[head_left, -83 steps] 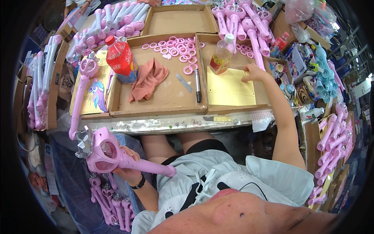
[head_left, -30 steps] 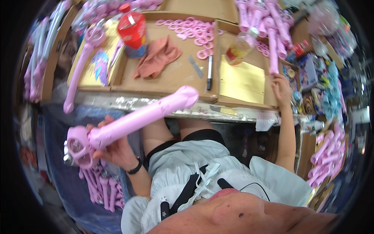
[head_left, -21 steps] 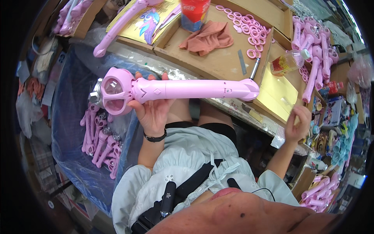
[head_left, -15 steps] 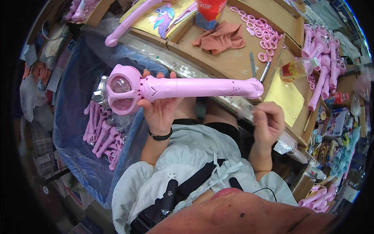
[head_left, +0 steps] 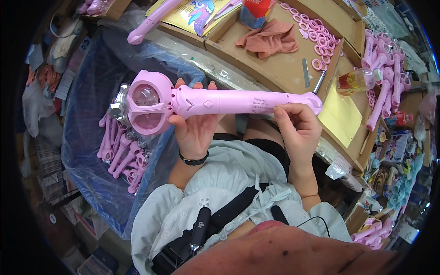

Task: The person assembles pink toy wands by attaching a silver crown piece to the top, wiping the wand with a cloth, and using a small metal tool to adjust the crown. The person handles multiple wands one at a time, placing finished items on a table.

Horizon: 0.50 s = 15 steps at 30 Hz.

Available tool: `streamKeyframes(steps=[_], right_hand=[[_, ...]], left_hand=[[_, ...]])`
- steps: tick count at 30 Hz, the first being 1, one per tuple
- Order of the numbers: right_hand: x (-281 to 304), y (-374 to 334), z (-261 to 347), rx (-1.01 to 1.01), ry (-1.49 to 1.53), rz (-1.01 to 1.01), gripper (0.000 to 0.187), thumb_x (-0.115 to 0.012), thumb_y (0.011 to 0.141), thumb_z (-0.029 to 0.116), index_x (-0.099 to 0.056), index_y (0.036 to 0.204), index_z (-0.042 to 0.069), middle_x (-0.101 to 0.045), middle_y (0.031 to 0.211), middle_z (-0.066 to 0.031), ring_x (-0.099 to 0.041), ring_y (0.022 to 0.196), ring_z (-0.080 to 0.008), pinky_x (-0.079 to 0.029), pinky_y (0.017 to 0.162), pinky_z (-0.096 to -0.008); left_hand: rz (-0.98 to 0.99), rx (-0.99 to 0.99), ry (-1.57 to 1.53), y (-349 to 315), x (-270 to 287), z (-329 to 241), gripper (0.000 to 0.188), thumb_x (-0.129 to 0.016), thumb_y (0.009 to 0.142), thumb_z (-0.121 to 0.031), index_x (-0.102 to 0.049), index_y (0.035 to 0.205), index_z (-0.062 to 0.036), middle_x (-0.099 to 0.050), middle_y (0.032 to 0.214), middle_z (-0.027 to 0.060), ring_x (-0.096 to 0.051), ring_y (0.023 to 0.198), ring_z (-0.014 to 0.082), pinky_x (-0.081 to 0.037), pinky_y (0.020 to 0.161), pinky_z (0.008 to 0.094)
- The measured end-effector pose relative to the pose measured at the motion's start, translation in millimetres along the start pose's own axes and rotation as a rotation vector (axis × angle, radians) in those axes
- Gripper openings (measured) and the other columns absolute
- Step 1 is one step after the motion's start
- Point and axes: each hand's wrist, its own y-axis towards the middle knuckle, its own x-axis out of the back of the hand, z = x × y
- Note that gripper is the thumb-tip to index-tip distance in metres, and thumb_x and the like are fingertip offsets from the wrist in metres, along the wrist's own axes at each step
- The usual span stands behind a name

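Note:
A pink toy wand lies level across my lap area, its round head with clear windows and a silver faceted tip pointing left. My left hand is closed around its neck from below, fingertips showing above and thumb in front. Near the handle's right end my right hand is pinched, its thumb and forefinger touching the handle at the edge of a small clear label with dark print. The label lies against the handle; whether all of it touches cannot be made out.
A blue-lined bin at the left holds several pink wands. On the bench, a cardboard tray carries a brown cloth, pink rings and a blade. A bottle and yellow paper are at the right.
My right hand has moved up and left from below the handle to touch it. The dark print now shows on the handle, where it was plain before. My left hand keeps its hold.

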Motion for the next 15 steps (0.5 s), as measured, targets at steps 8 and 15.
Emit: streamKeyframes(steps=[8,15], right_hand=[[-4.2,2.4,-1.8,0.007,-0.008,0.008,0.009,-0.065,0.085,0.001,-0.060,0.092,-0.002,-0.062,0.083,-0.0025,-0.057,0.071,-0.0059,-0.046,0.066,-0.0178],[-2.5,1.8,-4.7,-0.004,0.009,0.006,0.009,-0.065,0.085,0.002,-0.060,0.092,-0.002,-0.062,0.083,-0.0026,-0.057,0.071,-0.0060,-0.046,0.066,-0.0179]], left_hand=[[0.001,-0.002,0.012,0.4,0.4,-4.3,0.079,-0.076,0.073,-0.033,-0.033,0.138,-0.0230,-0.044,0.133,0.0072,-0.032,0.132,0.0310,-0.025,0.107,0.0587],[0.005,0.009,-0.007,0.7,2.4,-2.9,0.079,-0.076,0.073,-0.033,-0.033,0.139,-0.0234,-0.044,0.133,0.0079,-0.032,0.132,0.0318,-0.024,0.107,0.0586]])
